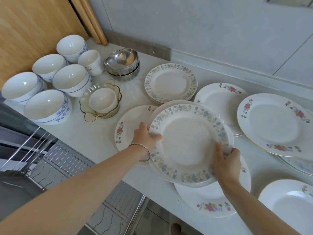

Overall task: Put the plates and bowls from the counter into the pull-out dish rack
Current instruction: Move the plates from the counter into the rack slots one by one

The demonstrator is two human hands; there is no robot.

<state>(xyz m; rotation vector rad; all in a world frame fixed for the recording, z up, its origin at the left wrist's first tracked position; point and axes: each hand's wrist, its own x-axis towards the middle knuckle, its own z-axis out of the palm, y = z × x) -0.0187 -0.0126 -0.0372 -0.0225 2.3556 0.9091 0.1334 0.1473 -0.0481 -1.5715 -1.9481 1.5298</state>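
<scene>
Head view: left hand [146, 139] and right hand [227, 161] each have a grip clamped on opposite rims of a few blue-flowered plates [188, 143], which look lifted, tilted just over the tabletop [94, 133]. The rack [55, 160] sits down-left, below the edge, so the left arm's nearer. The white tabletop's crowded with more plates and bowls [45, 106]; grey wall [203, 22] behind.

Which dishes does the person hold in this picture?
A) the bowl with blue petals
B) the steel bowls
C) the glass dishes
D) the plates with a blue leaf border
D: the stack of blue-bordered plates is held at its rim on two sides, while the steel bowls stand untouched on the counter.
</scene>
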